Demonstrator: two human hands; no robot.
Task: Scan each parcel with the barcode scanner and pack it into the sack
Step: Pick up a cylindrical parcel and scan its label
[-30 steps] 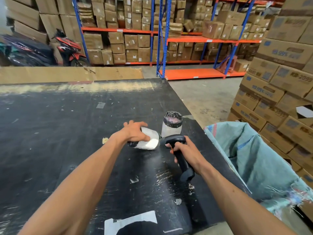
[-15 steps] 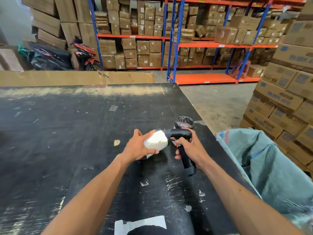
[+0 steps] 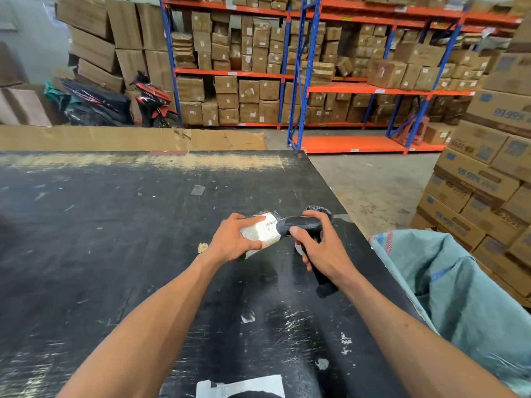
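Lifting the parcel off the table, the left hand is now gripping it label-up against the barcode scanner. The right hand is clutching the scanner, so scanning is likely underway.

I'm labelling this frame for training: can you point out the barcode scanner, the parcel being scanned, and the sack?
barcode scanner [image 3: 298, 224]: head view, on its dark head.
parcel [image 3: 263, 231]: head view, on its white label face.
sack [image 3: 459, 294]: head view, on its green woven wall.

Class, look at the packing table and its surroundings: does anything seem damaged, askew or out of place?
Yes. The black table is badly scratched, with torn tape scraps stuck near its front edge. A motorbike is parked among the stacked boxes, odd for a storeroom.
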